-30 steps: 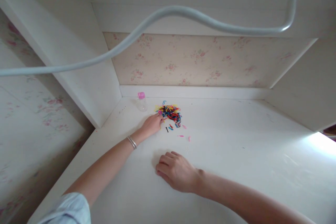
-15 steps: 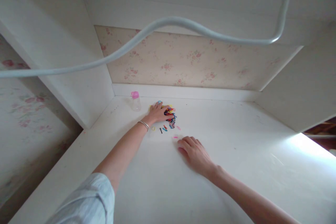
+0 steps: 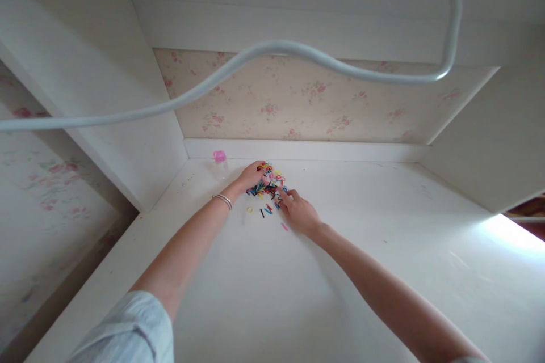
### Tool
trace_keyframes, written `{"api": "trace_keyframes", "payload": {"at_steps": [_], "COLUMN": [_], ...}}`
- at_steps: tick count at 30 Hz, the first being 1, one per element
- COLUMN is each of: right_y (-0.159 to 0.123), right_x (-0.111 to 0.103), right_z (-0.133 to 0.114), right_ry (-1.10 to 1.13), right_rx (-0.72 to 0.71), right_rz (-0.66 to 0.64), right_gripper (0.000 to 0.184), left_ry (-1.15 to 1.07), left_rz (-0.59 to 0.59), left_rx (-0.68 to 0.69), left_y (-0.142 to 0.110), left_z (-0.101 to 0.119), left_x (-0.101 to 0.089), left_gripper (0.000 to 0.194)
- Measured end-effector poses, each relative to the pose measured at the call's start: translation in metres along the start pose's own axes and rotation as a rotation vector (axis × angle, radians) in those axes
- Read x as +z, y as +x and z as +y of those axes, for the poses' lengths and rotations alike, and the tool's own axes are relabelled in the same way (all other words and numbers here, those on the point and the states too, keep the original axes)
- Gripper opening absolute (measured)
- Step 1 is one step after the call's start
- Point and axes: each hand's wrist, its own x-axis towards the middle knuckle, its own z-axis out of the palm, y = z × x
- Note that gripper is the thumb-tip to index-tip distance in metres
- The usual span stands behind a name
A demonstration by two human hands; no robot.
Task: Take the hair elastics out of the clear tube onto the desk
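A loose pile of small, many-coloured rubber bands (image 3: 264,188) lies on the white tabletop near the back. My left hand (image 3: 251,176), with bracelets at the wrist, is at the pile's left side; its fingers are curled around some bands, a few showing at the fingertips. At the right edge of the pile is my right hand (image 3: 300,213), fingers apart, fingertips touching the bands there. Several single bands lie in front of the pile, among them a black band (image 3: 262,213), a yellow band (image 3: 250,210) and a pink band (image 3: 284,227).
Behind my left hand stands a small clear bottle with a pink cap (image 3: 219,156). A thick white cable (image 3: 272,47) crosses the upper view close to the camera. White panels enclose the table (image 3: 238,306) at left, right and above, with floral wallpaper (image 3: 272,108) at the back.
My left hand has drawn back from on top of the pile to its left side and curled, uncovering more bands. My right hand has moved forward and left to the pile's edge.
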Motion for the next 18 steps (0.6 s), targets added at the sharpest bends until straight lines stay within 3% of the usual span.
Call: {"api": "trace_keyframes", "payload": {"at_steps": [6, 11, 15, 18], "right_y": [0.031, 0.048, 0.03, -0.001], "right_x": [-0.003, -0.016, -0.027, -0.03], "right_z": [-0.007, -0.008, -0.006, -0.002], "right_ry": [0.047, 0.141, 0.166, 0.142], "right_rx": [-0.023, -0.014, -0.099, -0.273], "right_rz": [-0.004, 0.033, -0.054, -0.168], "right_gripper": [0.049, 0.04, 0.038, 0.052], "left_ry": [-0.235, -0.302, -0.253, -0.093], "left_rz": [-0.019, -0.041, -0.04, -0.052], "left_rx": [-0.099, -0.131, -0.08, 0.023], "left_y": [-0.007, -0.016, -0.032, -0.056], "left_z": [-0.001, -0.005, -0.004, -0.001], "left_x": [-0.019, -0.027, -0.034, -0.036], "left_gripper": [0.043, 0.052, 0.05, 0.047]}}
